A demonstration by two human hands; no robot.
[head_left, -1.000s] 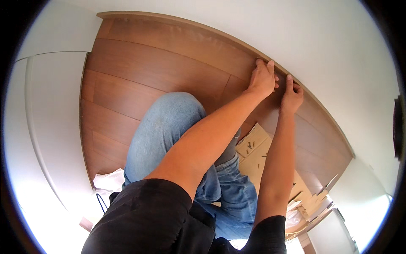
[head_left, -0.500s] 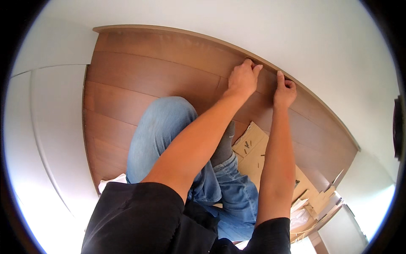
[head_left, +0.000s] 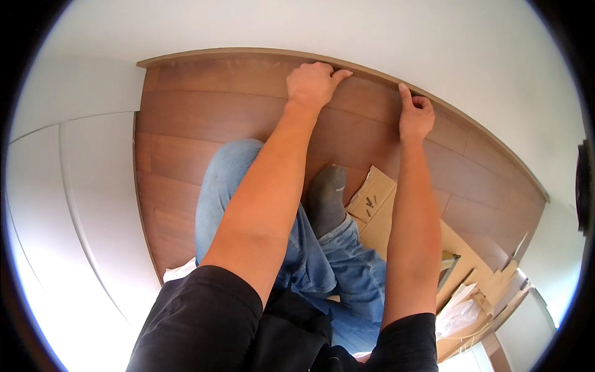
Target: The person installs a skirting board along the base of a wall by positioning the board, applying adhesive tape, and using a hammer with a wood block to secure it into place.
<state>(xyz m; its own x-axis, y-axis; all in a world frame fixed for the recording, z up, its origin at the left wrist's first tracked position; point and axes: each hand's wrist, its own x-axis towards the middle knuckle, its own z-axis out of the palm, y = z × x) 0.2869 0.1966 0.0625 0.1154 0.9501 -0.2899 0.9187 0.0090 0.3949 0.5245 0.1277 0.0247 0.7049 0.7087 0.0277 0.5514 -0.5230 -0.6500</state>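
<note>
A long brown baseboard (head_left: 372, 75) runs along the foot of the white wall. My left hand (head_left: 313, 82) is closed against it, fingers curled in at the strip and the thumb pointing right along it. To the right, my right hand (head_left: 416, 116) presses its thumb on the strip's top edge, the other fingers bent. The fingertips of both hands are partly hidden. Below the strip lies the brown plank floor (head_left: 211, 111).
A cardboard sheet (head_left: 378, 217) with small dark pieces on it lies beside my grey-socked foot (head_left: 326, 192). Farther right are a metal-framed tool (head_left: 449, 268), a clear plastic bag (head_left: 458, 313) and cardboard scraps. White panels (head_left: 93, 186) stand at the left.
My left hand has slid left along the baseboard, away from my right hand. The right hand stays at about the same place on the strip. The view has shifted slightly.
</note>
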